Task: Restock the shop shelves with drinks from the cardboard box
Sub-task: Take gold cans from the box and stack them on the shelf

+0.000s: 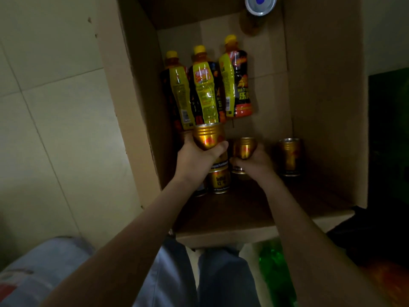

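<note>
I look down into an open cardboard box (321,107). Three yellow-capped bottles (204,89) lie side by side on its bottom. My left hand (194,158) grips a gold can (208,136) lifted above the other cans. My right hand (254,160) grips a second gold can (244,147) lower in the box. Another gold can (290,156) stands alone to the right. More gold cans (219,180) sit under my left wrist, partly hidden.
A silver can with a blue top (260,4) sits at the box's far end. A green bottle (274,269) lies on the floor below the box's near flap. Pale floor tiles (55,129) stretch to the left, a dark object (389,140) stands to the right.
</note>
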